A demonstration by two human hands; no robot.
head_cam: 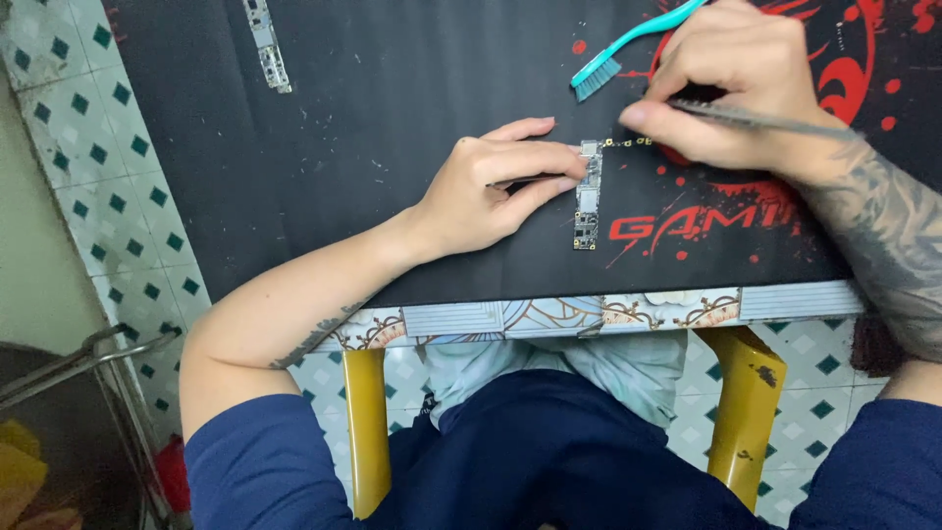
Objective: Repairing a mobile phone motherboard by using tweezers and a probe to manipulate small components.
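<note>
2 bare hands worked over a narrow circuit board (588, 194) that lay flat on the black desk mat (373, 147), near the mat's front edge and a little right of centre. The left hand (486, 186) rested palm-down on the mat, its fingertips (572, 162) pressed against the board's left edge, pinning it in place; fingers held together, not wrapped round the board. The right hand (731, 83) was closed round a thin grey metal tool (760, 119), pinched between thumb and fingers, the handle trailing right across the forearm. The tool's working end was hidden under the fingers, just right of the board's top end; contact with the board could not be told. A short strip of small gold-coloured parts (628, 141) sat beside the board's top end.

1 teal toothbrush (628, 44) lay on the mat just above the right hand, bristles toward the left. 1 second circuit board (266, 44) lay at the mat's far edge, well apart from both hands. The mat sat on a table with a patterned front edge (549, 316).
</note>
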